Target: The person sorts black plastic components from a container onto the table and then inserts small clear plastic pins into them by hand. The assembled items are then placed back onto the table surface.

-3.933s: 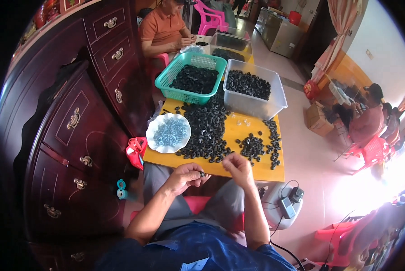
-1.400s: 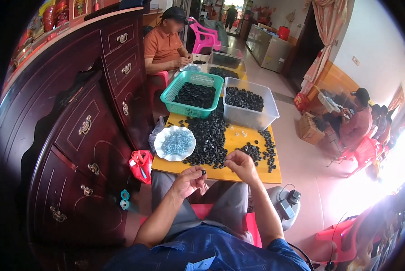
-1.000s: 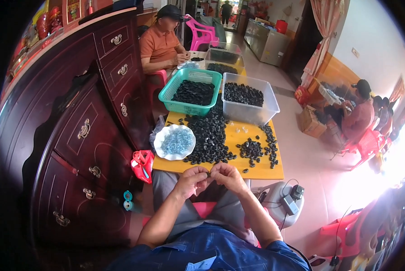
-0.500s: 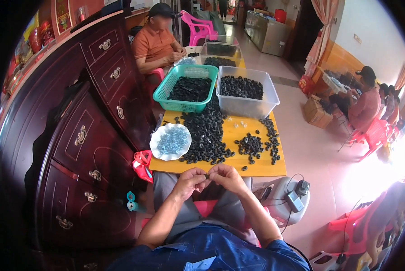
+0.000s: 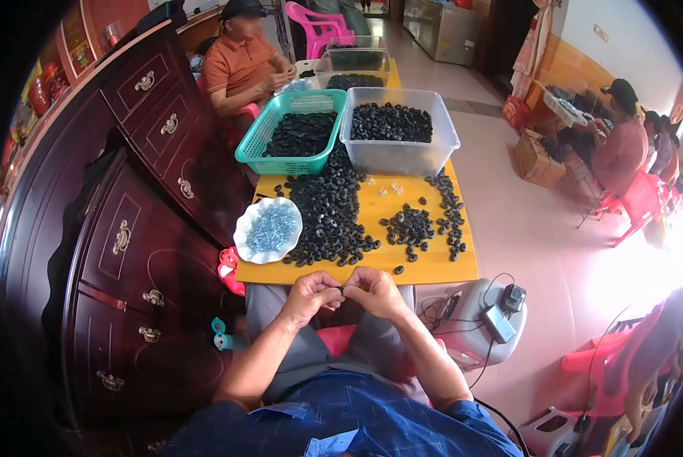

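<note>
Just off the near edge of the yellow table [image 5: 341, 274], my left hand [image 5: 311, 298] and my right hand [image 5: 375, 292] meet over my lap. Their fingertips pinch a small black part [image 5: 341, 290] between them, mostly covered by the fingers. Many loose black ring-like parts [image 5: 322, 217] lie in a heap in front of my hands. A smaller pile of them [image 5: 410, 228] sits to the right. On the left is a white scalloped plate [image 5: 244, 249] of small clear bluish pieces [image 5: 273, 228]. A few clear bits [image 5: 391, 190] lie mid-table.
Behind the heap stand a green basket [image 5: 247, 152] and a clear plastic bin [image 5: 402, 158], both with black parts. A co-worker in an orange shirt [image 5: 238, 65] sits at the far left. A dark wooden cabinet [image 5: 120, 251] flanks my left. A grey case with cables [image 5: 471, 335] stands right.
The view has shifted, so the table and its contents appear further left and higher. Both hands remain together, pinching the small black part.
</note>
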